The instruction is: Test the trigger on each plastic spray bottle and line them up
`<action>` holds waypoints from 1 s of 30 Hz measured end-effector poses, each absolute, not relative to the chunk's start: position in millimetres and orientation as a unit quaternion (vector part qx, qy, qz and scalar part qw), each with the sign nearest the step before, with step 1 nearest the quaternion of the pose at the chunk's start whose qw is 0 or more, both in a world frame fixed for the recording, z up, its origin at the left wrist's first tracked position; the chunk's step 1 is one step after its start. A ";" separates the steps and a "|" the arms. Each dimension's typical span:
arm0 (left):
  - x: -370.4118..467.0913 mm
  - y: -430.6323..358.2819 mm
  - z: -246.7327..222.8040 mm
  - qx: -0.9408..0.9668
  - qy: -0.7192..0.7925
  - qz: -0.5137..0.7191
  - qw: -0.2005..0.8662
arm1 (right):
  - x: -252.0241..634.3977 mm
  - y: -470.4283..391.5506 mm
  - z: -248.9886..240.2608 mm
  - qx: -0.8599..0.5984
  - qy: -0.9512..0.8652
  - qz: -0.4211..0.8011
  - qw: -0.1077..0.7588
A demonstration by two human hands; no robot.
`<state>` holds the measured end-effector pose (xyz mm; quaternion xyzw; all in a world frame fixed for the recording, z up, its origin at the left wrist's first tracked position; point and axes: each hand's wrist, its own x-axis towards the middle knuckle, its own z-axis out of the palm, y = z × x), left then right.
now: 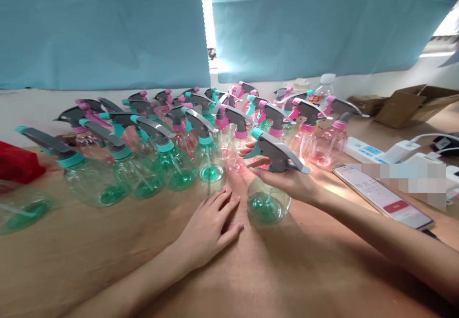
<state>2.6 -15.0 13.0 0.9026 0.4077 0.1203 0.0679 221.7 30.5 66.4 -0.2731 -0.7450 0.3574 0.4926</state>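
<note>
A green spray bottle (268,203) with a grey and teal spray head stands upright in front of the others. My right hand (283,179) is at its neck, thumb and fingers around it below the spray head. My left hand (215,222) lies on the wooden table (143,270) left of that bottle, fingers spread, holding nothing. Behind my hands stand several more green bottles (175,167) in a front row and several pink bottles (330,146) among and behind them.
At the right lie a phone (383,196) with a lit screen and a white power strip (369,150) with chargers and cables. An open cardboard box (405,105) sits at the back right. A red object (17,162) is at the far left. Blue curtains (103,31) hang behind.
</note>
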 end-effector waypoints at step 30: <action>1.8 -16.5 12.6 0.901 0.414 0.113 0.066 | 224.8 35.7 62.5 -0.244 -0.760 0.402 0.449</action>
